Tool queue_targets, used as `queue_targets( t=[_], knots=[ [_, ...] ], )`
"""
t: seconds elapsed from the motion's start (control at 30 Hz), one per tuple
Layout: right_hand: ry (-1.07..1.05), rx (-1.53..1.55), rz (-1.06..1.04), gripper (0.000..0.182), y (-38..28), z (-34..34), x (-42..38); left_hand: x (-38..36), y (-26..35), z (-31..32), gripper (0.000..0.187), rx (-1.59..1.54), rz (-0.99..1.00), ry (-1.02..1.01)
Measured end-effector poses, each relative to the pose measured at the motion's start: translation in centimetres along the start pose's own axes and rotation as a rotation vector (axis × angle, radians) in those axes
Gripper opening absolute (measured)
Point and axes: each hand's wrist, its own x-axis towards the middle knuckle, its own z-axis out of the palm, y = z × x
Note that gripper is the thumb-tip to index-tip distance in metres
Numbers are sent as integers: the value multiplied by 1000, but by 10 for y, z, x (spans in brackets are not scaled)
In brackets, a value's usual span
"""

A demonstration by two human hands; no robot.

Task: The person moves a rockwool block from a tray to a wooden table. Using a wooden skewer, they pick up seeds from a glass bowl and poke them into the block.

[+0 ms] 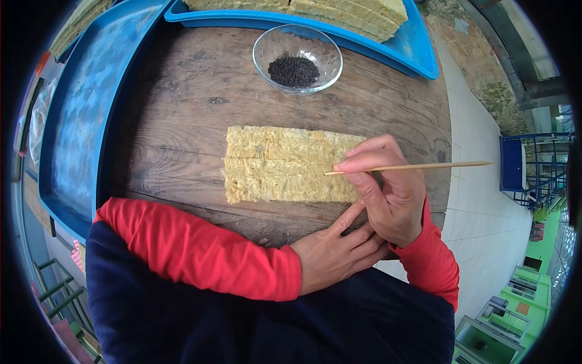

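A yellowish fibrous slab point(273, 164) with small holes lies flat on the wooden table point(176, 109). Over its right part, my right hand point(388, 182) pinches a thin wooden stick point(436, 165), whose left tip is at the slab's surface; whether it touches cannot be made out. My left hand point(339, 252) rests at the table's near edge, just below the slab, fingers spread, holding nothing, with one finger reaching toward the slab's lower edge. Beyond the slab stands a clear glass bowl point(330, 56) holding small black grains point(293, 71).
A blue tray point(418, 45) with more fibrous slabs point(357, 15) is at the table's far side. Another blue tray point(82, 121), with nothing visible in it, lies along the left. Past the right table edge are pale floor tiles point(479, 200) and a blue metal rack point(533, 167).
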Motion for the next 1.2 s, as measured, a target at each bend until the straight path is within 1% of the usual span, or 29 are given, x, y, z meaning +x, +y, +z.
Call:
queue_targets(
  t=[0.03, 0.1, 0.17, 0.23, 0.3, 0.33, 0.4, 0.43, 0.5, 0.73, 0.8, 0.9, 1.13, 1.2],
  knots=[
    [1, -1, 0, 12, 1, -1, 0, 0, 0, 0, 54, -8, -6, -1],
    [71, 84, -5, 12, 4, -4, -1, 0, 1, 0, 55, -16, -3, -2],
    [114, 81, -6, 12, 5, -11, -1, 1, 2, 0, 55, 18, -38, 11],
    [157, 74, -8, 12, 6, -19, -4, 2, 2, -1, 56, 18, -33, 0],
    [202, 162, 114, 12, 5, -24, -8, 2, 2, -1, 56, 19, -35, -14],
    [207, 159, 116, 12, 6, -25, -8, 2, 2, -1, 55, 12, -41, -17],
    [101, 89, 99, 12, 10, -27, -7, 2, 2, -2, 55, 4, -42, -24],
    [105, 90, 100, 12, 11, -27, -7, 2, 2, -2, 55, 5, -43, -28],
    [16, 61, 119, 11, 12, -27, -7, 2, 1, -3, 55, 6, -45, -32],
    [38, 106, 161, 11, 12, -27, -9, 2, 2, -3, 54, -3, -47, -22],
    [22, 91, 107, 11, 12, -28, -8, 2, 1, -3, 54, -5, -45, -25],
    [6, 56, 84, 12, 12, -28, -7, 2, 1, -3, 54, -5, -44, -25],
    [13, 58, 91, 13, 12, -29, -7, 2, 1, -3, 54, -5, -44, -23],
    [-41, 16, 72, 13, 10, -30, -5, 2, 1, -3, 54, -5, -45, -25]
  ],
)
